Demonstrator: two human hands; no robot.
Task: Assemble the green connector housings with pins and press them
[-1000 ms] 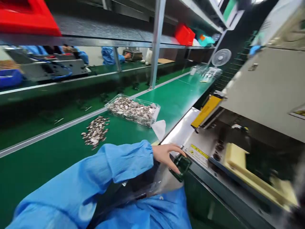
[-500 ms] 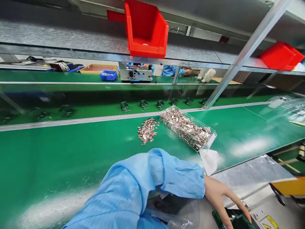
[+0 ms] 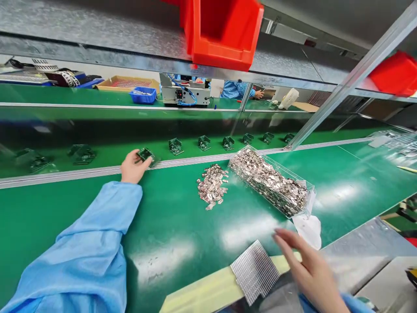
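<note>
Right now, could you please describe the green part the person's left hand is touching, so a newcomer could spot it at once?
Find the darker green conveyor belt beyond the metal rail. A row of small green parts stands along its near edge. The green part is the one at the rail, the only one with the left hand on it.

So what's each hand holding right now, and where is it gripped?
The left hand pinches a small green circuit-board part by its near edge, at the conveyor rail. The right hand is blurred, fingers spread, and holds nothing.
</note>
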